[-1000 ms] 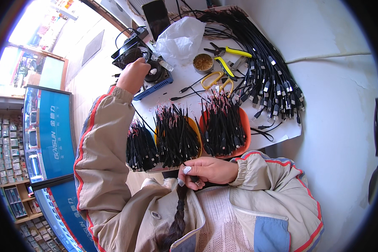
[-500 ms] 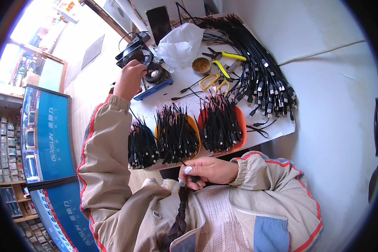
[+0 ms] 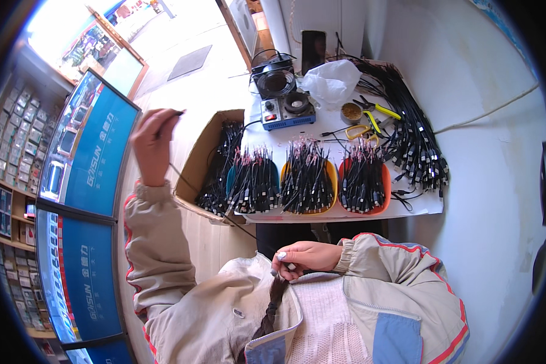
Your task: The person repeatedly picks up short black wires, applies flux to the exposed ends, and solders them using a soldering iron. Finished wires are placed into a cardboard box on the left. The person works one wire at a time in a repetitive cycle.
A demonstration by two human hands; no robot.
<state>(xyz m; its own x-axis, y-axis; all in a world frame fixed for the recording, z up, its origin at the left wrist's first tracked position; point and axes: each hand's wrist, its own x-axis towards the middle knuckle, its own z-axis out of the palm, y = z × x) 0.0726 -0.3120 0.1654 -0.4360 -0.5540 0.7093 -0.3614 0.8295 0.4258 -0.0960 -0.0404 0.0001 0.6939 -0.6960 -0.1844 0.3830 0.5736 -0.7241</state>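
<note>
My left hand (image 3: 155,142) is raised at the left, its fingers pinched on a small dark end like that of a cable. A thin black cable (image 3: 227,216) runs slantwise from near that hand, across the box's front edge, toward my right hand (image 3: 306,257). In front of my chest, the right hand's fingers are closed on the cable's near end; small white bits show at the fingertips. Nearest beyond it stand a teal bin (image 3: 275,173), a yellow bin (image 3: 334,176) and a red bin (image 3: 387,182), packed with black USB cables with bared pinkish wire ends.
A cardboard box (image 3: 191,176) of black cables is left of the white table (image 3: 346,216). Behind the bins stands a blue device (image 3: 288,121) with round parts. Farther right lie a white plastic bag (image 3: 332,82), a round tin (image 3: 351,113), yellow scissors (image 3: 358,131), yellow-handled pliers (image 3: 387,110) and a cable bundle (image 3: 415,136).
My left hand has left the blue device and swung out to the left, past the cardboard box. The right hand stays closed near my chest. The view has turned left, bringing the box and teal bin in.
</note>
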